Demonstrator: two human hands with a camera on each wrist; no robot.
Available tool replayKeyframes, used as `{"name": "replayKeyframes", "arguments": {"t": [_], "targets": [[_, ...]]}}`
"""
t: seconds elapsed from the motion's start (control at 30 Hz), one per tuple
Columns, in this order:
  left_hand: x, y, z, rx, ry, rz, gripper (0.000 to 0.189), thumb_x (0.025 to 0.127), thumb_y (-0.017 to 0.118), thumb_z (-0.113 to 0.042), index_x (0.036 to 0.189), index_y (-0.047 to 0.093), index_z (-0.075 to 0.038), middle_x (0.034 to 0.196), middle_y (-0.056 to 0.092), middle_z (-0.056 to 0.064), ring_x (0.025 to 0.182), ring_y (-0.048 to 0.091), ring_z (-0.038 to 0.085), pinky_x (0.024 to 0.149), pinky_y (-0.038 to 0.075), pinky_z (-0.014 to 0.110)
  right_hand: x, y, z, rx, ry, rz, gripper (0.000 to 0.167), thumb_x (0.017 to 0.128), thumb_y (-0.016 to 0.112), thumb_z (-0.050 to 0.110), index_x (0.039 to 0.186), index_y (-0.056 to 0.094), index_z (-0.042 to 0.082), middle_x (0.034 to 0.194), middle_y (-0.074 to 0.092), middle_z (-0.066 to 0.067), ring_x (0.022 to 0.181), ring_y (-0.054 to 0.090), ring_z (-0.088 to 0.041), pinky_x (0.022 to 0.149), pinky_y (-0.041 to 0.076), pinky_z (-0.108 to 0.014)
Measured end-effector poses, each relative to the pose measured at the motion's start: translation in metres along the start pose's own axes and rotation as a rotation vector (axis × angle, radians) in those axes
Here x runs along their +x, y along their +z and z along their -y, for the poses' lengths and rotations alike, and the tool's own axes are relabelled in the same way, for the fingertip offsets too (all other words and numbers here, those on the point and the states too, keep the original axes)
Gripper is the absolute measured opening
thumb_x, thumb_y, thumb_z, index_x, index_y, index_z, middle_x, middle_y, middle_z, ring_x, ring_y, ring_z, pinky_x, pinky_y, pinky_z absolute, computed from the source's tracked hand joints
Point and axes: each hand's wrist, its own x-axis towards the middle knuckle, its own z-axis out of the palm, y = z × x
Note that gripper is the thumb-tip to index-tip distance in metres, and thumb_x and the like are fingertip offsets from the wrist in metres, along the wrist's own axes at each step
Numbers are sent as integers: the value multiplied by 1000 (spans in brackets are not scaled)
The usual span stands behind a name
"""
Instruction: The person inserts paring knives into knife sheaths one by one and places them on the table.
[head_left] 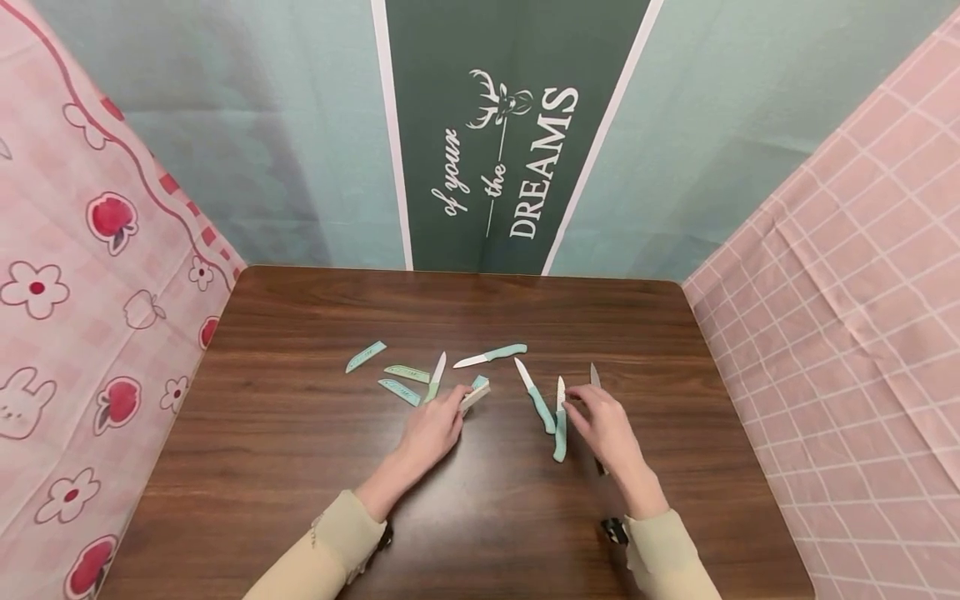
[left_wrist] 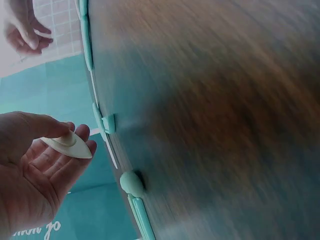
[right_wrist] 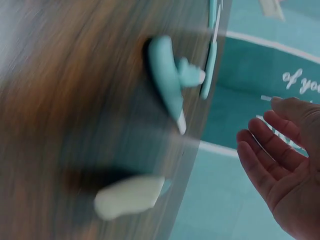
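Observation:
Between thumb and fingers, my left hand [head_left: 431, 429] pinches a cream knife sheath [left_wrist: 70, 146], raised over the table. A green-handled knife [head_left: 437, 377] lies just beyond that hand, partly covered by it. My right hand [head_left: 607, 425] hovers with loosely bent fingers and nothing in its grasp, as the right wrist view shows. Under it lies a knife with a cream handle [right_wrist: 130, 197], its blade [head_left: 595, 375] poking out past the fingers. Left of the right hand are two blue-handled knives, one [head_left: 560, 421] close to the fingertips and another [head_left: 536, 398] beside it.
A third blue-handled knife [head_left: 491, 356] lies farther back. On the left rest a green sheath [head_left: 407, 373] and two blue sheaths, one nearer [head_left: 399, 392] and one farther [head_left: 365, 357]. Another blue piece [head_left: 480, 382] shows behind the cream sheath. Fabric hangs around the wooden table [head_left: 300, 317].

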Motion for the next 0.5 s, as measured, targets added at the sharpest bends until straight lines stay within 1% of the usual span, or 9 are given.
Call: {"name": "replayKeyframes", "arguments": {"t": [0.07,0.13,0.23,0.3,0.4,0.5], "targets": [[0,-2,2,-12,-14,8,35,87,70,-6,120,62,-14,93,72,4,67,68,22,50,49,34,-3,-4,-7,-14,16,-26,15,87,76,10,100,72,3,93,72,-11,86,69,-25,74,56,-44],[0,-4,3,-26,-28,10,32,89,70,-8,120,62,-13,97,72,5,74,69,24,55,52,37,-6,-7,-15,-33,30,-54,14,87,76,10,99,72,2,91,72,-12,82,68,-26,70,55,-44],[-1,-6,6,-36,-39,0,28,90,70,-10,118,63,-13,99,72,5,79,71,24,60,54,41,-13,-11,-27,-54,68,-87,13,87,76,8,97,72,1,86,71,-13,76,67,-26,65,54,-42],[-2,-6,8,-40,-42,-10,26,91,70,-12,116,63,-13,98,72,6,80,71,25,62,54,41,-19,-14,-35,-71,107,-100,11,87,75,7,94,71,0,82,70,-11,71,64,-23,62,52,-39],[-2,-6,10,-38,-44,-28,24,91,70,-14,114,64,-14,96,72,4,78,71,24,60,54,42,-27,-19,-46,-96,176,-97,8,88,73,9,88,70,2,74,65,-7,64,57,-17,58,46,-33],[-3,-6,11,-38,-45,-46,22,92,70,-16,112,64,-15,93,72,3,75,70,24,58,52,41,-34,-22,-54,-111,240,-61,13,91,71,15,84,67,5,68,58,-4,59,48,-14,55,40,-30]]}}
